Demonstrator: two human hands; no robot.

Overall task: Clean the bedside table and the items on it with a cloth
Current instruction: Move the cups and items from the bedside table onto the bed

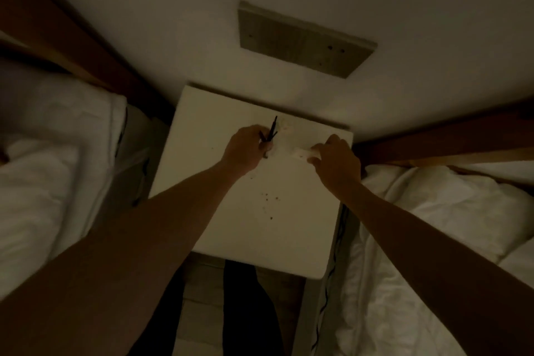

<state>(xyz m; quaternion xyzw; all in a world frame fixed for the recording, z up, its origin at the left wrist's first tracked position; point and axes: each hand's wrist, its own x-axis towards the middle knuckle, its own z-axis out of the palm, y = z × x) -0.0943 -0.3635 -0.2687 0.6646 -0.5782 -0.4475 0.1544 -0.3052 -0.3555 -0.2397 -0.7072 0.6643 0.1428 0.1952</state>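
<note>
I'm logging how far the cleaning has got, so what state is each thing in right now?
left hand: grips thin dark sticks, lifted over the table.
dark sticks: held in the left hand, ends poking up.
right hand: pinches a pale cloth at the table's far right.
cloth: crumpled, blurred, on or just above the top.
bedside table: top still has dark specks near its middle.

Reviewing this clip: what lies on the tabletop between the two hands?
In the head view, a pale cloth spans the gap from the left hand, which holds thin dark items, to the right hand gripping it.
</note>
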